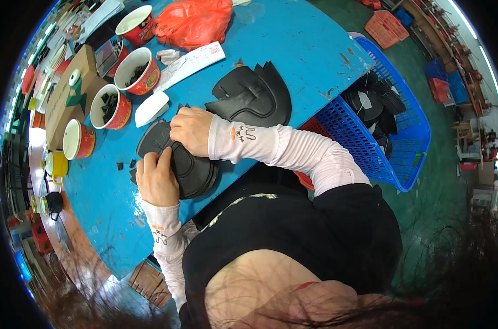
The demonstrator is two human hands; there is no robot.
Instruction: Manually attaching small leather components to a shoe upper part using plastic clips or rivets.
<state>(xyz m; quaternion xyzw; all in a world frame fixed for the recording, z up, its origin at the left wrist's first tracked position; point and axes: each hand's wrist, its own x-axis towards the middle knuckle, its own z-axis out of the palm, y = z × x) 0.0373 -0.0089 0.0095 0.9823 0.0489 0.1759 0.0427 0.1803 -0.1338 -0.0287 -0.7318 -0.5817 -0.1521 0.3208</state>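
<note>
Under both hands, near the table's front edge, lies a stack of black moulded pieces [197, 174] with rounded outlines and raised curved lines. My left hand [156, 174] rests on the top piece's left side, fingers bent, thumb and forefinger closed together; what lies between them is hidden. From the right, my right hand [192, 131] curls over the far edge of the same piece, its fingertips close to the left hand's. A second stack of similar black pieces [254, 96] lies just beyond my right wrist. Small black bits [132, 163] are scattered left of my left hand.
Several paper tubs, one a red tub of black bits [110, 109], line the table's far left. Nearby are a white plastic object [152, 108], a paper strip [191, 64] and a red plastic bag [194, 23]. A blue basket [405, 156] of black pieces stands right of the table.
</note>
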